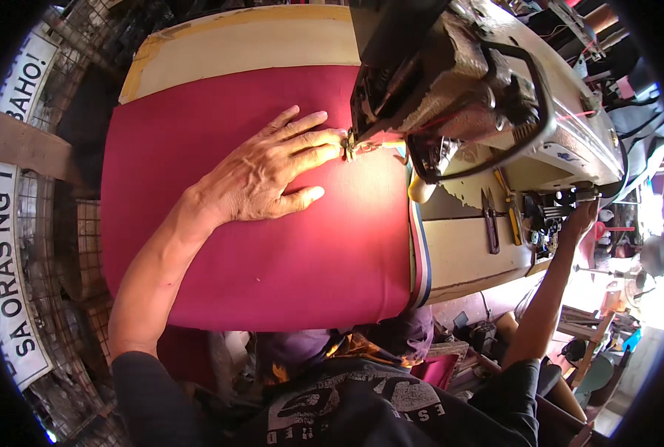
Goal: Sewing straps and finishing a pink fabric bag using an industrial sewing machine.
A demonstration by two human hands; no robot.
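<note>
A wide piece of maroon cloth lies over the sewing table and under the sewing machine. My left hand rests palm down on this cloth, fingers spread, the fingertips close beside the presser foot. Along the cloth's right edge runs a striped band in blue, white and red. Far to the right, my right hand is closed at the machine's handwheel, its fingers partly hidden. A lamp lights the cloth near the needle.
Dark-handled snips and a yellow-handled tool lie on the table right of the cloth. A black curved bar juts from the machine. Wire mesh with white signs stands at the left. Clutter fills the right side.
</note>
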